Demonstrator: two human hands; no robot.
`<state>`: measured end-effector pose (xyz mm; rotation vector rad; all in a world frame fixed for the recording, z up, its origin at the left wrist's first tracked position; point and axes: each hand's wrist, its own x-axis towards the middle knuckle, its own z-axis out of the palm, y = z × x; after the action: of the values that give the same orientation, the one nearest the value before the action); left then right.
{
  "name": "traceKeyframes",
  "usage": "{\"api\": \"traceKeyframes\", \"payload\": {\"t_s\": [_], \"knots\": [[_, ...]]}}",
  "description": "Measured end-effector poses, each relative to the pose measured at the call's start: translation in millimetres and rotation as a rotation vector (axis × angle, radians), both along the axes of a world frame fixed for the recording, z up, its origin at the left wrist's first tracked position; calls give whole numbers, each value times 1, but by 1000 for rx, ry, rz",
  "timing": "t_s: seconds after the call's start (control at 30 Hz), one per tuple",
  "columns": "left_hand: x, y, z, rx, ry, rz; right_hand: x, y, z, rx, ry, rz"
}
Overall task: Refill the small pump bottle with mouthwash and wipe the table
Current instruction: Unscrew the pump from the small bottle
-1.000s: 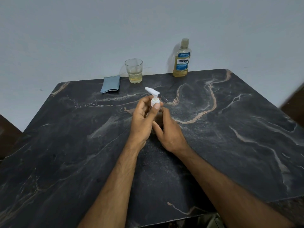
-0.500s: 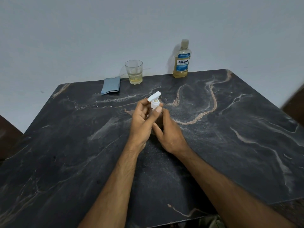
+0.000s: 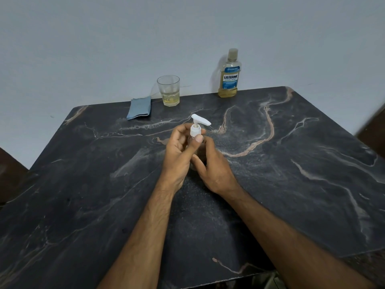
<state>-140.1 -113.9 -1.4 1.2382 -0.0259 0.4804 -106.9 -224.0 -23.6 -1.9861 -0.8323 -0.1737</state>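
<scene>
The small pump bottle stands at the middle of the dark marble table (image 3: pixel 291 163), its body almost wholly hidden by my hands. Its white pump head (image 3: pixel 198 124) sticks up above my fingers, nozzle pointing right. My left hand (image 3: pixel 179 151) pinches the white collar of the pump between thumb and fingers. My right hand (image 3: pixel 212 165) wraps the bottle body from the right. At the table's back edge stands the mouthwash bottle (image 3: pixel 228 76), capped and holding yellow liquid. A folded blue cloth (image 3: pixel 139 110) lies at the back left.
A clear glass (image 3: pixel 169 91) with a little yellow liquid stands beside the blue cloth at the back edge. A plain pale wall runs right behind the table. Dark furniture shows at the far left and far right edges of the view.
The pump nozzle has turned: it pointed left a second ago, then away from me, and now points right. My left hand's fingers shifted around the collar; my right hand held still.
</scene>
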Motion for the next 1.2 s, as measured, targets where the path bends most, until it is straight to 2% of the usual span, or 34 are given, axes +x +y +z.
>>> {"api": "traceKeyframes", "payload": {"t_s": [0.9,1.07,1.2], "knots": [[-1,0,4,-189,10,-45,3,2,-4,9,-4,-15],[0,1,0,-90,19,-48,3,1,-5,14,-17,5],[-2,2,1,-136,29,-57,3,1,-6,21,-6,8]]}}
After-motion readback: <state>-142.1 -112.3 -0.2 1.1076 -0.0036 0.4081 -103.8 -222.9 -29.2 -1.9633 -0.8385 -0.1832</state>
